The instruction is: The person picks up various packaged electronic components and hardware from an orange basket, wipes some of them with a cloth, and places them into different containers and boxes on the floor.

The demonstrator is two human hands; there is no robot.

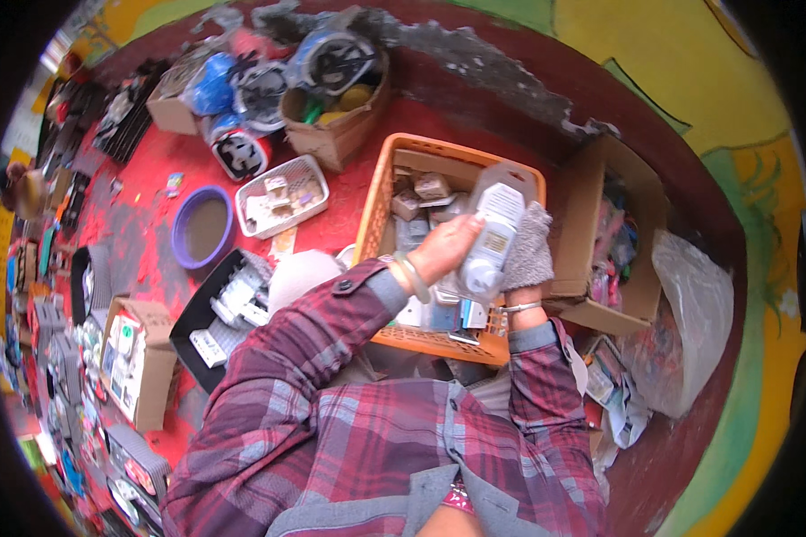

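Observation:
My left hand (443, 249) grips the left edge of a clear plastic blister pack (495, 234) with a white handheld device inside, its thumb lying over the front. A fuzzy grey cloth (531, 243) covers most of my right hand (527, 295) and rests against the pack's right side. The cloth hides those fingers. Both hands are above an orange plastic basket (378, 201), which contains small boxes (433, 186) and other packaged goods, partly hidden by my hands and the pack.
Right of the basket stands an open cardboard box (575, 206), with a clear plastic bag (700, 309) beyond. To the left are a white basket (318, 208), a purple basin (227, 242) and a black crate (192, 313). Helmets (331, 64) and another carton (336, 143) sit by the wall.

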